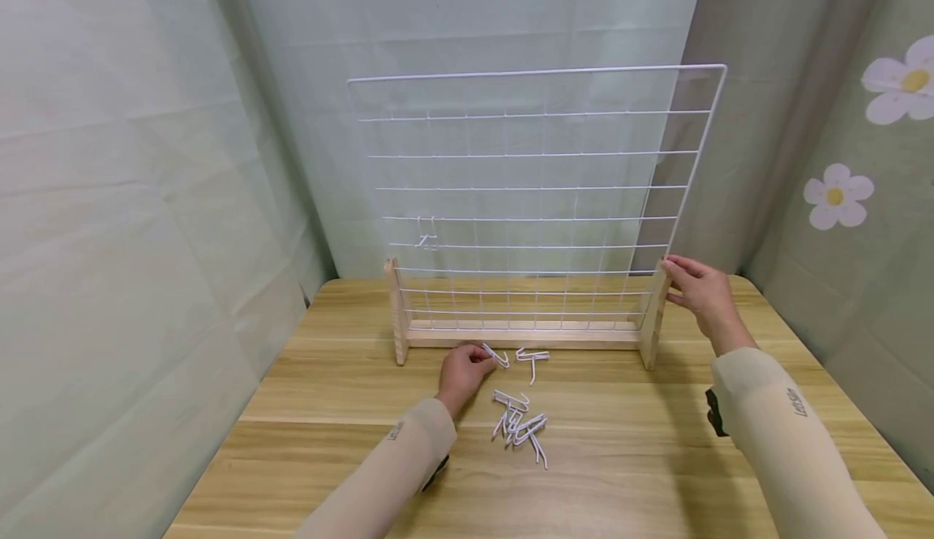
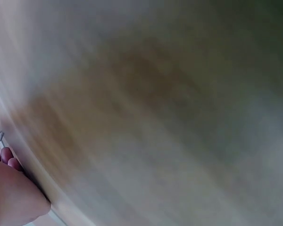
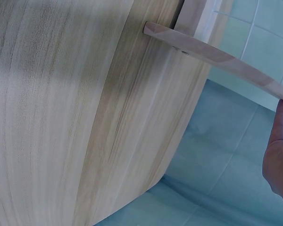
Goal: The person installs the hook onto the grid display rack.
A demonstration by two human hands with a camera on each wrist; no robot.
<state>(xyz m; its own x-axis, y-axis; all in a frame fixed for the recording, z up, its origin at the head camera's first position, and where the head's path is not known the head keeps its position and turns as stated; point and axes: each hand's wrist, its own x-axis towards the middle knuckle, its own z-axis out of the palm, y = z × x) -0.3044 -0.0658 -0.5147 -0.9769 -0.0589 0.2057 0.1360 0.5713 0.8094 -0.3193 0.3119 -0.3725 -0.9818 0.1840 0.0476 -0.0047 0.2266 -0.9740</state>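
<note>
Standing on the wood-grain table (image 1: 328,409), a white wire grid panel (image 1: 537,73) is held by wooden supports in the head view. A white hook (image 1: 500,357) before the wooden base (image 1: 521,336) is pinched in the nearly closed left hand (image 1: 463,375); another hook (image 1: 533,356) is placed just beside it, a hook pile (image 1: 516,425) is heaped nearer, and one hung hook (image 1: 426,237) is borne by the grid. The right upright (image 1: 653,324) is gripped near its top by the right hand (image 1: 702,292). In the left wrist view, the grip cannot be told. In the right wrist view, the upright is met by fingertips, partly cut off.
</note>
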